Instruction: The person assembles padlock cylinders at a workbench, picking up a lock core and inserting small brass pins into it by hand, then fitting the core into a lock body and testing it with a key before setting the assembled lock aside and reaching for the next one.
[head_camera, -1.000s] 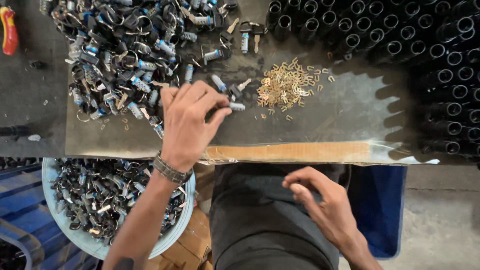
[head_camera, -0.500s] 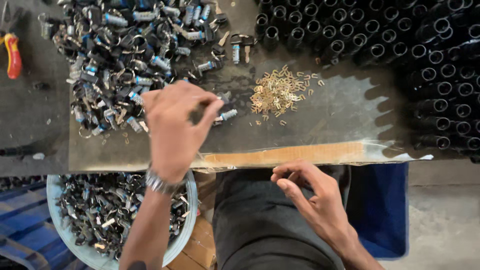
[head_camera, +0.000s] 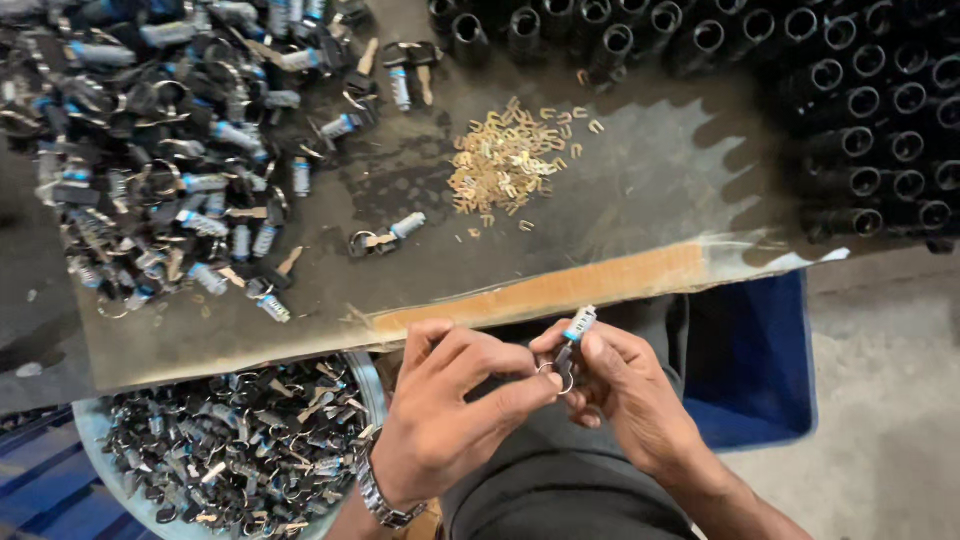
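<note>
lock cylinder (head_camera: 574, 332) with key ring pinched between fingers of left hand (head_camera: 450, 420) and right hand (head_camera: 625, 390), lower centre | brass clips (head_camera: 505, 165) heaped on counter (head_camera: 640, 200), upper centre

Left hand (head_camera: 445, 415): below the worktop's near edge, over the lap, back of the hand facing up.
Left wrist: metal watch band worn; forearm enters from the bottom edge of the view, angled up and to the right.
Left fingers (head_camera: 520, 385): curled; index and thumb extended rightward, tips pinched together, meeting the right hand.
Right hand (head_camera: 630, 385): just right of the left hand, touching it at the fingertips, same height below the worktop's near edge.
Right fingers (head_camera: 590, 345): bent inward toward the left, thumb and index closed in a pinch.
Right forearm: runs down to the lower right, bare.
</note>
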